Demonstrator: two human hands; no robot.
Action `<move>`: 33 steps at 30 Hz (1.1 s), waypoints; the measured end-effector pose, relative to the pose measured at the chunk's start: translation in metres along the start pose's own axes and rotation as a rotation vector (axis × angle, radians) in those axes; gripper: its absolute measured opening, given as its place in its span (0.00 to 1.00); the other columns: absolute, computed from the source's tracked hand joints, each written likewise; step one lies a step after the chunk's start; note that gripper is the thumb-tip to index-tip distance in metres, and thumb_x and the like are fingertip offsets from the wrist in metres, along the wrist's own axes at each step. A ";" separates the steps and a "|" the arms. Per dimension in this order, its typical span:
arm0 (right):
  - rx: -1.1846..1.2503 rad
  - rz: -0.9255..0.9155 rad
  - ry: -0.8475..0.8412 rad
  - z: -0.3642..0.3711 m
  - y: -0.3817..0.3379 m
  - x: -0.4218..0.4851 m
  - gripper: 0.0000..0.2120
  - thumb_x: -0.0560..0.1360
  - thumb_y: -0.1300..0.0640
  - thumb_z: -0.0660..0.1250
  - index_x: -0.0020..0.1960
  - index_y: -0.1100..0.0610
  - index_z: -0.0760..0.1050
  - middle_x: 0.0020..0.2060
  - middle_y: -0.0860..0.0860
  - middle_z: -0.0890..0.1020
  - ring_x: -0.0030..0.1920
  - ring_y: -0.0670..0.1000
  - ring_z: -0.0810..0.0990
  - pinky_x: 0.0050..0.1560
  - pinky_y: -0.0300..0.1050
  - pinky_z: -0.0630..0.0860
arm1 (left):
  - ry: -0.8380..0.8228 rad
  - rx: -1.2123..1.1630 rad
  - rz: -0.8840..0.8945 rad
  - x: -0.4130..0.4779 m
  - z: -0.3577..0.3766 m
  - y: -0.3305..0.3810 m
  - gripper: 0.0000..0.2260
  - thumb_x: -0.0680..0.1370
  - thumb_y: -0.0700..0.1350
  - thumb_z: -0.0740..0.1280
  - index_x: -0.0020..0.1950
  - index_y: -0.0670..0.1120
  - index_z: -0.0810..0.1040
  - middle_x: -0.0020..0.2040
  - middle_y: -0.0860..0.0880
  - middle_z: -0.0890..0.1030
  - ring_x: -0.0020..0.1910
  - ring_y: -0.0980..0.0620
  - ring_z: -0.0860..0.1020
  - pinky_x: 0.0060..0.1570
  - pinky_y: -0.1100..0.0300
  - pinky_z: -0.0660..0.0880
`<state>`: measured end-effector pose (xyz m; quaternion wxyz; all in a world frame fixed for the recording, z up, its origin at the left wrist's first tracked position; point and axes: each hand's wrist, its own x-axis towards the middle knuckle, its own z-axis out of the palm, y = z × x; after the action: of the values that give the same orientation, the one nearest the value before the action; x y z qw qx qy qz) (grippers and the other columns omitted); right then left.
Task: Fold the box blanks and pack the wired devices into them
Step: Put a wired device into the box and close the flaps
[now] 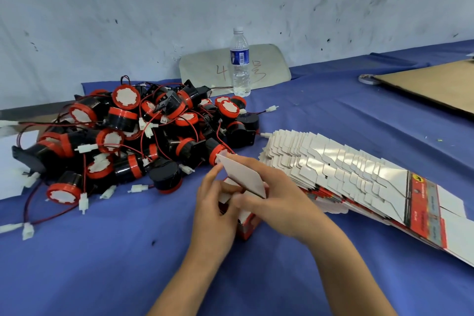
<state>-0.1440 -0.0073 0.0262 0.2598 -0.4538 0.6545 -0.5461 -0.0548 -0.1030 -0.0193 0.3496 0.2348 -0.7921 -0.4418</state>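
A red "4" stood handwritten on the board [205,67] behind the bottle [240,64]; the scrawl beside it looked like a character, perhaps unreadable.

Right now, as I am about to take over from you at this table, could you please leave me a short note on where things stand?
Left hand and right hand: both grip one half-formed box on the blue cloth, its white flap raised and not yet closed.
Box blanks: a fanned stack just right of the hands.
Wired devices: an unpacked heap on the left, wires tangled.
Done: one box nearly folded. I cannot tell whether anything is inside it.
Left: finish this box, pack a device, then work through the heap and stack.
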 end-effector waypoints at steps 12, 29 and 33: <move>-0.144 0.010 0.258 0.003 -0.005 -0.001 0.14 0.75 0.56 0.67 0.51 0.35 0.80 0.34 0.34 0.81 0.38 0.36 0.78 0.39 0.32 0.74 | -0.009 -0.095 -0.110 -0.004 0.001 0.009 0.20 0.78 0.37 0.67 0.69 0.48 0.70 0.47 0.61 0.76 0.45 0.64 0.77 0.43 0.74 0.71; -0.360 0.015 0.226 0.020 0.009 0.001 0.14 0.79 0.48 0.62 0.63 0.38 0.75 0.53 0.39 0.83 0.52 0.39 0.79 0.51 0.43 0.77 | -0.066 -0.162 -0.134 -0.001 -0.004 0.010 0.15 0.78 0.38 0.66 0.61 0.53 0.71 0.55 0.51 0.77 0.48 0.63 0.79 0.43 0.69 0.75; -0.449 -0.011 0.234 0.022 0.009 0.001 0.15 0.80 0.49 0.61 0.65 0.39 0.74 0.60 0.41 0.79 0.60 0.45 0.77 0.56 0.49 0.76 | -0.248 -0.225 -0.138 0.000 -0.014 0.015 0.20 0.76 0.31 0.67 0.61 0.49 0.65 0.47 0.51 0.79 0.37 0.66 0.80 0.33 0.72 0.74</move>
<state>-0.1288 -0.0187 0.0117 0.0720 -0.4374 0.7825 -0.4372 -0.0450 -0.1034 -0.0013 0.2422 0.1920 -0.7568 -0.5760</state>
